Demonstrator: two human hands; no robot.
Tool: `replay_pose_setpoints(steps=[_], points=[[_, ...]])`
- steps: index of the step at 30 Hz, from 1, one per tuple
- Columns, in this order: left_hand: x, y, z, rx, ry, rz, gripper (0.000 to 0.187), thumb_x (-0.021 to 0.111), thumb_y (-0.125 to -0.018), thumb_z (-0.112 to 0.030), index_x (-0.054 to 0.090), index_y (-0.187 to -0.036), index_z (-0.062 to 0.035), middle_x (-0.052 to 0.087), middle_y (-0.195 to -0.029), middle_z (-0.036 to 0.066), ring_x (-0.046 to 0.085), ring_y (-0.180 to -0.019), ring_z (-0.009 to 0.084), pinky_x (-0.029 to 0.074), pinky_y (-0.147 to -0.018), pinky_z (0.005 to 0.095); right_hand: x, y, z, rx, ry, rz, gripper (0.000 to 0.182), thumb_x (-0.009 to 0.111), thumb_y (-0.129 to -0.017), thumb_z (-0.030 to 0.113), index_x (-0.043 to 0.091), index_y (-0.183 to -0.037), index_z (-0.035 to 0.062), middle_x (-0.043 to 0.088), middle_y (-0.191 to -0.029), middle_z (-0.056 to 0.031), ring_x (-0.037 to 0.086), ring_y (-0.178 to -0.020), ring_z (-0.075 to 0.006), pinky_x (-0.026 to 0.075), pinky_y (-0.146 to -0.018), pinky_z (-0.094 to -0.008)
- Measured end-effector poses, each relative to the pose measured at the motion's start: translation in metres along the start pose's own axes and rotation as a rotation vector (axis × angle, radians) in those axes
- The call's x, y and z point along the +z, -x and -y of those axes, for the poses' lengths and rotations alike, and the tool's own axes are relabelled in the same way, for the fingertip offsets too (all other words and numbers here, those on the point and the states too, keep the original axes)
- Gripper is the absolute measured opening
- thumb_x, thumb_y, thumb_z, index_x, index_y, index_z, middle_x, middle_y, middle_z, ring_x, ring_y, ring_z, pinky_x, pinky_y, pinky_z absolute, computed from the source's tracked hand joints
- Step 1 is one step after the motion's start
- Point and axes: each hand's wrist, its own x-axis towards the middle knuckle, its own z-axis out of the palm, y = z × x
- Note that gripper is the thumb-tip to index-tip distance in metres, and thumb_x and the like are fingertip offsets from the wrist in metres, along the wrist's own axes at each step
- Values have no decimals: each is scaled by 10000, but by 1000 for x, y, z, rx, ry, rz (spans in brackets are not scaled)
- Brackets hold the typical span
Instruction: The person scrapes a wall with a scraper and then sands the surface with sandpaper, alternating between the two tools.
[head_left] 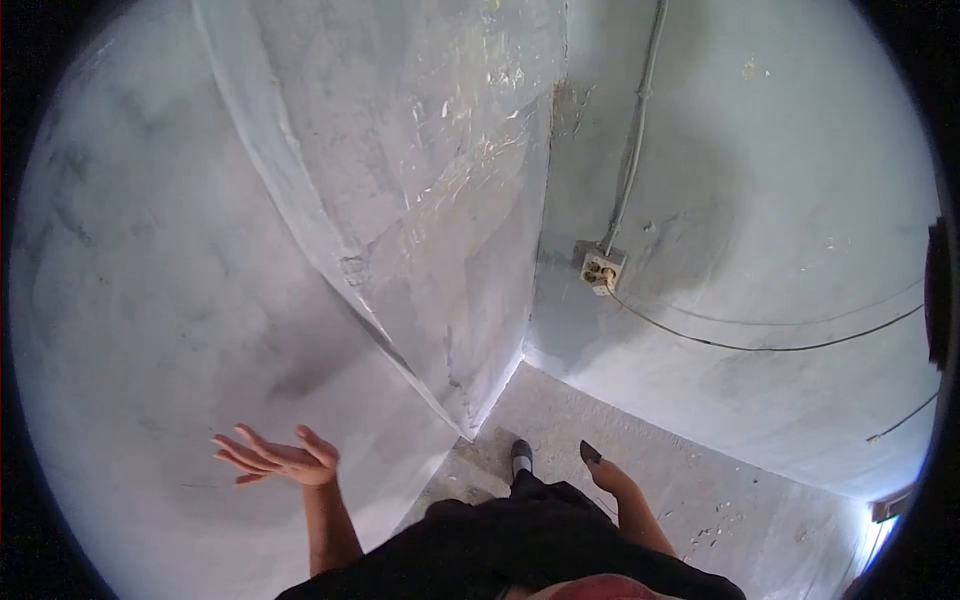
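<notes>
My left hand (275, 461) is raised at the lower left, fingers spread and holding nothing, in front of the pale grey wall (180, 300). My right hand (614, 480) is low on the right side of my body, closed around a small scraper. Its dark, flat scraper blade (590, 453) sticks out past my fingers toward the room's corner, and the handle is hidden in my grip. Beneath the blade lies the concrete floor (560, 405).
A wall socket box (603, 271) has a conduit (635, 140) rising from it and a loose cable (750, 347) sagging rightward. Peeling patches (470, 170) mark the wall ahead. My shoe (521, 449) stands near the corner, and chips (715, 525) litter the floor at right.
</notes>
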Motion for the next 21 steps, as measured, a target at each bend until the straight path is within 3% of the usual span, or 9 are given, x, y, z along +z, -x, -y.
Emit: replay_pose_setpoints(steps=[2, 7, 9, 13, 15, 18, 21], points=[[-2, 25, -8, -26, 41, 88, 715, 435, -934, -420, 271, -1452, 44, 160, -1519, 315, 58, -1445, 428, -125, -1092, 589, 6, 5, -5, 1, -86, -89, 583, 400, -967, 430, 556, -1203, -80, 572, -1190, -332, 519, -1181, -449, 404, -998, -463], [-12, 52, -59, -54, 187, 333, 713, 553, -864, -330, 315, -1444, 8, 204, -1505, 319, 94, -1438, 444, -110, -1096, 602, -8, 15, 6, -17, -66, -86, 572, 420, -960, 418, 556, -1200, -83, 561, -1184, -350, 520, -1172, -460, 408, -994, -464], [-18, 53, -79, -8, 335, 500, 752, 623, -801, -263, 324, -1441, -6, 211, -1504, 317, 116, -1431, 457, -56, -1099, 624, -21, 19, 9, -26, -95, -80, 571, 419, -958, 414, 556, -1195, -87, 556, -1181, -358, 518, -1169, -467, 408, -995, -466], [2, 50, -97, 112, 377, 512, 746, 634, -798, -232, 323, -1432, 7, 212, -1504, 317, 135, -1428, 456, -6, -1104, 624, -53, 7, 0, -79, -147, -161, 567, 415, -952, 393, 550, -1196, -101, 546, -1171, -376, 501, -1181, -477, 393, -1012, -467], [16, 39, -108, 36, 363, 498, 745, 595, -869, -199, 211, -1484, -27, 123, -1550, 259, 100, -1441, 427, 42, -1107, 637, -68, -11, -17, -88, -134, -190, 576, 413, -947, 393, 548, -1194, -110, 550, -1162, -376, 495, -1185, -479, 388, -1019, -468], [37, 18, -134, -105, 391, 331, 757, 595, -846, -173, 218, -1471, 29, 181, -1522, 301, 146, -1429, 446, 32, -1122, 594, -117, 1, -14, -50, -164, -172, 565, 416, -950, 383, 547, -1196, -107, 550, -1163, -375, 501, -1176, -481, 395, -1010, -473], [49, -3, -161, -179, 356, 242, 753, 564, -883, -171, 161, -1484, 38, 154, -1539, 275, 125, -1435, 435, 43, -1126, 581, -135, -26, -60, -21, -148, -227, 541, 415, -953, 375, 559, -1177, -96, 570, -1128, -367, 525, -1133, -488, 412, -977, -501]])
